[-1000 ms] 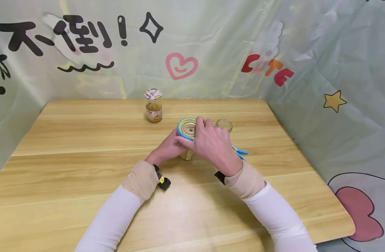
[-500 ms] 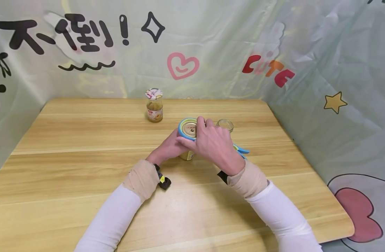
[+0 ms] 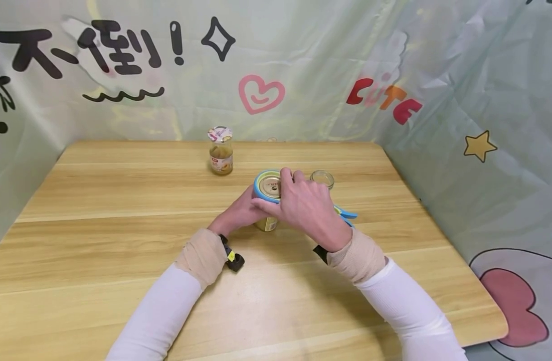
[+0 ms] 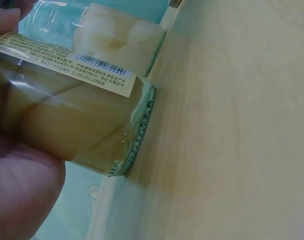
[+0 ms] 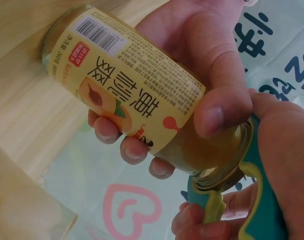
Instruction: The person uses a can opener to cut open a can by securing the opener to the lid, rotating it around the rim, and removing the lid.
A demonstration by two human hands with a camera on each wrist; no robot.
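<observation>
My left hand point(image 3: 245, 208) holds a glass jar point(image 5: 137, 95) round its body. The jar has a yellow label with a peach picture and a barcode, and amber contents. A blue and green jar opener point(image 3: 347, 214) fits round its gold lid point(image 3: 269, 186). My right hand point(image 3: 306, 208) grips the opener from above, with the thumb along the near side of its ring. Its two handle ends stick out right, past that hand. In the right wrist view the jar lies slanted, its lid end in the opener. Most of the left hand's fingers are hidden in the head view.
A jar with a patterned pink and white lid point(image 3: 220, 150) stands at the back of the wooden table point(image 3: 122, 240). A clear glass jar point(image 3: 322, 179) stands behind my right hand. A printed curtain point(image 3: 303, 60) borders the table at the back and sides.
</observation>
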